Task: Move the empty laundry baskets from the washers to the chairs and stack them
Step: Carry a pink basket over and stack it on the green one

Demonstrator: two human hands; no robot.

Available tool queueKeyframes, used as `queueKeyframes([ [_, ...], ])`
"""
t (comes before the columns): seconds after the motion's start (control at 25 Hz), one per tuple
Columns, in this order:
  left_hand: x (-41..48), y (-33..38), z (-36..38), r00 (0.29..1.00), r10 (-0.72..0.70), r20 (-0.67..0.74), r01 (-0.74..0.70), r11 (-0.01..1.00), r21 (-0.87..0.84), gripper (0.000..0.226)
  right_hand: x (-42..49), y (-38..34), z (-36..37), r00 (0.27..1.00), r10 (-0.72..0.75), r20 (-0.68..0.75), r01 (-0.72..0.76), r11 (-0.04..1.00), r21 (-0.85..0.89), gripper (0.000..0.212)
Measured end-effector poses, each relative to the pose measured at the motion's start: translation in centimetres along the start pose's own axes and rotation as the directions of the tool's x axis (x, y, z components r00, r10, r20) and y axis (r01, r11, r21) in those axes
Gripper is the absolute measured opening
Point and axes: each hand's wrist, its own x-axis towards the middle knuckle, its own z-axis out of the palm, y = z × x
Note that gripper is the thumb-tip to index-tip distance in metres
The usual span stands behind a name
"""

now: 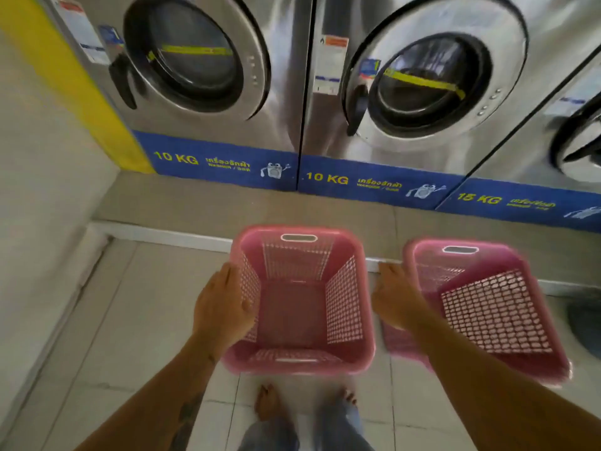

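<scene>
At the far left a pale wall [48, 190] runs toward me, with a yellow strip [74, 79] where it meets the machines. Beyond the tiled floor [136, 320] stands a row of steel washers on a raised step [195, 203]. The leftmost washer [208, 76] carries a blue band reading 10 KG, and its round door is closed.

My left hand [224, 307] grips the left rim of the first pink basket [299, 297], thumb over the edge and inside against the mesh wall, the other fingers wrapped outside where I cannot see them. This basket is upright and empty, directly in front of me, near my bare feet [270, 402]; whether it rests on the tiles or hangs in my grip I cannot tell.

Behind it, the second washer [419, 83] is also marked 10 KG, door shut.

My right hand [395, 301] is at the left rim of the second pink basket [487, 307], fingers curled around the edge. The picture is smeared there, so I cannot tell how firmly the grip is closed. This basket is empty too and tilted, its open mouth leaning toward me and to the left. The two baskets sit near each other but apart, with my right hand between them.

At the far right, a third washer [572, 131] marked 15 KG is cut by the frame edge.
</scene>
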Motion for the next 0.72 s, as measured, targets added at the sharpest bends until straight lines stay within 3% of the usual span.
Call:
queueKeyframes([
  [0.12, 4.1, -3.6, 7.5, 0.997, -0.07, 0.016, 0.069, 0.997, 0.042, 0.064, 6.6, 1.6, 6.5, 0.998, -0.056, 0.019, 0.055, 0.997, 0.052, 0.055],
  [0.28, 7.0, -8.0, 16.2, 0.987, -0.145, 0.068, 0.139, 0.987, 0.083, 0.094, 11.9, 4.1, 14.9, 1.0, 0.006, 0.031, -0.008, 0.996, 0.088, 0.091],
  [0.44, 6.9, -10.1, 19.8, 0.981, -0.119, 0.155, 0.13, 0.989, -0.064, 0.104, 13.2, 5.5, 17.9, 0.999, -0.008, -0.033, 0.008, 1.0, 0.0, 0.101],
  [0.6, 5.4, -8.9, 17.1, 0.983, -0.181, 0.036, 0.184, 0.965, -0.188, 0.085, 12.7, 4.3, 14.7, 0.996, -0.055, -0.064, 0.053, 0.998, -0.03, 0.098],
  [0.72, 2.3, -8.3, 11.1, 0.99, -0.121, -0.074, 0.1, 0.964, -0.245, 0.063, 9.8, 1.8, 9.4, 0.989, -0.139, -0.044, 0.136, 0.989, -0.06, 0.094],
])
